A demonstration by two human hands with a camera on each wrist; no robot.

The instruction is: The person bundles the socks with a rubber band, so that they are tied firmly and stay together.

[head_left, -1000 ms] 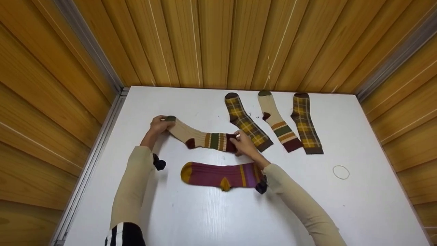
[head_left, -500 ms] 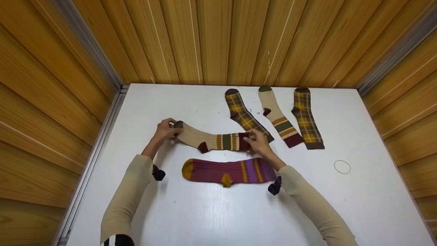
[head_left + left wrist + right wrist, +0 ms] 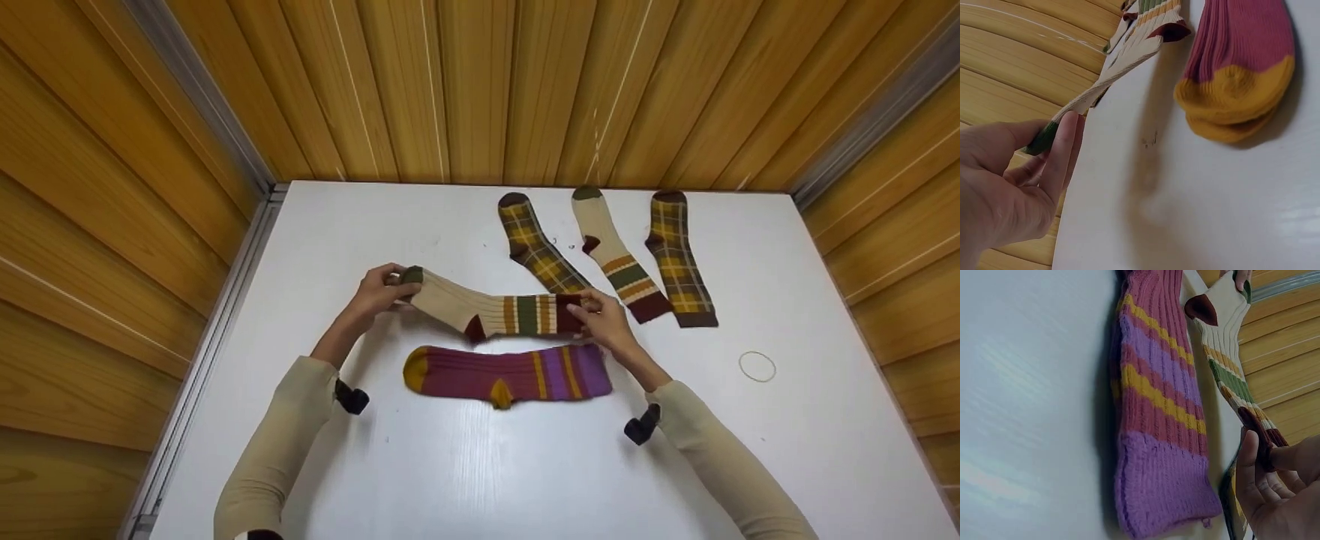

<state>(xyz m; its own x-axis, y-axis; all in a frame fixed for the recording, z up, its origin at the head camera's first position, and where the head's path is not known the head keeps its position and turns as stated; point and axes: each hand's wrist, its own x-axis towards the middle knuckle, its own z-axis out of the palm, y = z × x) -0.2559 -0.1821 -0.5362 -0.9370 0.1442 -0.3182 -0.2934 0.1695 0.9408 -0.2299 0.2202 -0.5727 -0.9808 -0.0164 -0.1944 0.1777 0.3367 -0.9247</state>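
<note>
A cream sock (image 3: pixel 450 300) with green toe, maroon heel and striped leg is stretched sideways between both hands, lifted off the table. The left hand (image 3: pixel 381 291) pinches its green toe between thumb and fingers, plain in the left wrist view at the toe (image 3: pixel 1044 138). At the other end the right hand (image 3: pixel 606 322) pinches the maroon cuff, also seen in the right wrist view as a dark cuff (image 3: pixel 1258 433). Just nearer the person, a maroon-purple sock (image 3: pixel 480 373) with mustard toe and heel lies flat; in the left wrist view its toe (image 3: pixel 1235 95) looks doubled.
Toward the back right lie a plaid sock (image 3: pixel 536 247), a matching cream sock (image 3: pixel 611 240) and another plaid sock (image 3: pixel 670 247). The held cuff overlaps the nearer plaid one. A thin rubber band (image 3: pixel 757 367) lies at right. Wood-look walls (image 3: pixel 480 90) enclose the white table (image 3: pixel 465 472).
Both hands have carried the cream sock to the right and slightly toward the person, keeping hold of its two ends. The purple sock's cuff, earlier covered by the right arm, now shows.
</note>
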